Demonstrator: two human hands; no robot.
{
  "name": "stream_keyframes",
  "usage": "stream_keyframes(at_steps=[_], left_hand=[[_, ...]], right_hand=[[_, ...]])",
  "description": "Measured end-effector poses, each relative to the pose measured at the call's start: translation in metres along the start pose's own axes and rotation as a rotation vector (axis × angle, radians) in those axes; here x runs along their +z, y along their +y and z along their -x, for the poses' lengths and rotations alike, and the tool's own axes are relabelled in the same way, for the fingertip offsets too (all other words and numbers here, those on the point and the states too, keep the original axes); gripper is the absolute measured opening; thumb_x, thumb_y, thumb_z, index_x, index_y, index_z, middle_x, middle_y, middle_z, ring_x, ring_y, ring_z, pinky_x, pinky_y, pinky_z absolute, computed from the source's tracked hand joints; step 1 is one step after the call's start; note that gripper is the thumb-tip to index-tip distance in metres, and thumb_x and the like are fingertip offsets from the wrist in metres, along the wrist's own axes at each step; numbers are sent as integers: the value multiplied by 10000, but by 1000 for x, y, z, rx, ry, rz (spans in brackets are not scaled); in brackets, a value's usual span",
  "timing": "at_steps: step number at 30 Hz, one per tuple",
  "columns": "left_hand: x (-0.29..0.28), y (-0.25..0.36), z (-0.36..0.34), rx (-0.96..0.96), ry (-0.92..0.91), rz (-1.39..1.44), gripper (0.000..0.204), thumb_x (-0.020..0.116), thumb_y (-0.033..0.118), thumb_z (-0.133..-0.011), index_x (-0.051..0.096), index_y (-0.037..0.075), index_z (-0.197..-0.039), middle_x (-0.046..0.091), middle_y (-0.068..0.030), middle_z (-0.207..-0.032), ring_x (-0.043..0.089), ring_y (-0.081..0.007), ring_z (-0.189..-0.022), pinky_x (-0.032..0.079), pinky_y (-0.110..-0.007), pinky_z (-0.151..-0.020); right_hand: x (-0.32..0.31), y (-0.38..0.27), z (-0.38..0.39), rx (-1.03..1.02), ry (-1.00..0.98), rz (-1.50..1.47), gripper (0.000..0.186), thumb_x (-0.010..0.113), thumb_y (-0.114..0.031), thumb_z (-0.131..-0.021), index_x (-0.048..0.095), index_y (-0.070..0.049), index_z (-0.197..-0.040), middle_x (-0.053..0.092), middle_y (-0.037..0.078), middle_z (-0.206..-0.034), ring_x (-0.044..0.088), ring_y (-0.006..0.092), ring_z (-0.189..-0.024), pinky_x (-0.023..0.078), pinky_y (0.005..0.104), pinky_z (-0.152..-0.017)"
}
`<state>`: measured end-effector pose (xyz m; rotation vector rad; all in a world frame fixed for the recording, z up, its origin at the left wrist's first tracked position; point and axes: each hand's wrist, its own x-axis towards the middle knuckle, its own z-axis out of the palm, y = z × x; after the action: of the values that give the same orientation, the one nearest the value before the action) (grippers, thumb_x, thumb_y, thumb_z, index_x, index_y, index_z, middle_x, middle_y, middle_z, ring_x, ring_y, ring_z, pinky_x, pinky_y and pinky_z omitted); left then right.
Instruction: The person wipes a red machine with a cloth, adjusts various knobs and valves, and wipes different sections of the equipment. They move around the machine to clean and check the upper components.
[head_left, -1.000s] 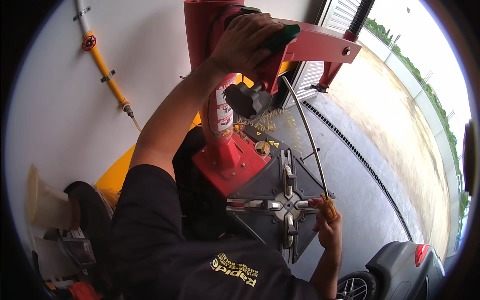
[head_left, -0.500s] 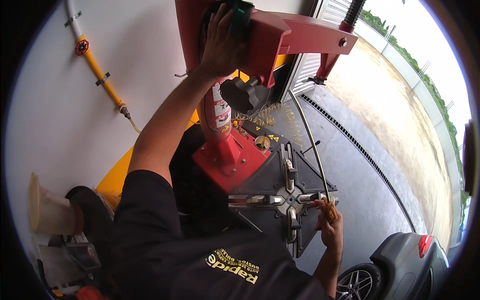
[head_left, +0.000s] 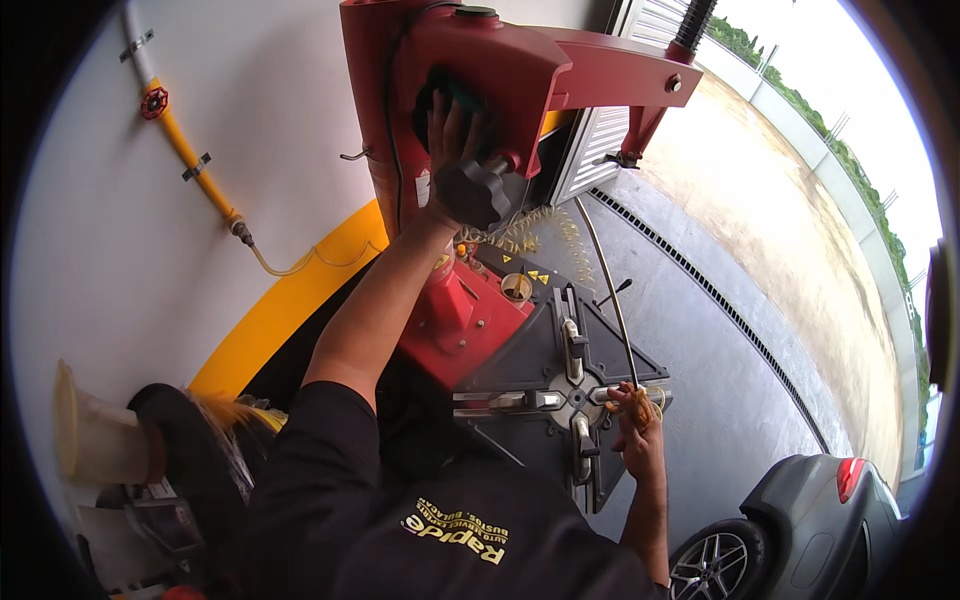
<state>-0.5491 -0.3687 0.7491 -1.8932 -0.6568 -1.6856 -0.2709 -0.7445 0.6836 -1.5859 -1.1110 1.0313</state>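
My left hand (head_left: 452, 150) lies with fingers spread against the red upright column (head_left: 375, 110) of a tyre changer. Under its palm and fingers is a dark green thing (head_left: 432, 95) that looks like a cloth. A black knob (head_left: 473, 193) sticks out beside that wrist. My right hand (head_left: 642, 430) is closed round the lower end of a long, slightly curved metal bar (head_left: 607, 270), like a tyre lever. An orange-brown cloth (head_left: 638, 406) is bunched in the same grip. The black turntable (head_left: 577, 398) with its clamping jaws is just left of this hand.
The red arm (head_left: 620, 75) reaches right from the column. A small cup (head_left: 516, 288) stands on the red base (head_left: 450, 330). A grey car (head_left: 800, 530) is at the lower right. At the left are a yellow pipe (head_left: 180, 135) on the wall and a whitish bucket (head_left: 100, 430).
My left hand and the dark green cloth have moved down the front of the red column. My right hand has shifted slightly left, and the bar with it. The view has tilted a little.
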Motion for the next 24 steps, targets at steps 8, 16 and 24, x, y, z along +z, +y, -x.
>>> stream_keyframes(at_steps=[8, 16, 24], left_hand=[[20, -58, 3, -126, 145, -2, 657, 395, 466, -1060, 398, 9, -1533, 282, -308, -1618, 231, -548, -1506, 244, -651, -1201], [30, -15, 2, -274, 86, -39, 682, 305, 431, -1087, 256, -10, -1604, 197, -304, -1657, 175, -520, -1527, 224, -612, -1220], [27, -63, 11, -414, 132, 8, 713, 315, 441, -1075, 255, -53, -1586, 185, -335, -1648, 173, -540, -1525, 173, -610, -1239]], right_hand=[[6, 22, 1, 0, -87, -15, 348, 632, -246, -995, 626, -19, -1258, 647, -6, -932, 549, 51, -709, 498, 235, -536], [-8, 55, -6, -49, -40, -67, 276, 669, -186, -965, 609, -18, -1176, 607, -14, -872, 536, 58, -710, 424, 203, -634], [3, 53, -6, -46, -76, 29, 210, 657, -153, -951, 643, -9, -1102, 627, 6, -887, 547, 88, -743, 449, 247, -679]])
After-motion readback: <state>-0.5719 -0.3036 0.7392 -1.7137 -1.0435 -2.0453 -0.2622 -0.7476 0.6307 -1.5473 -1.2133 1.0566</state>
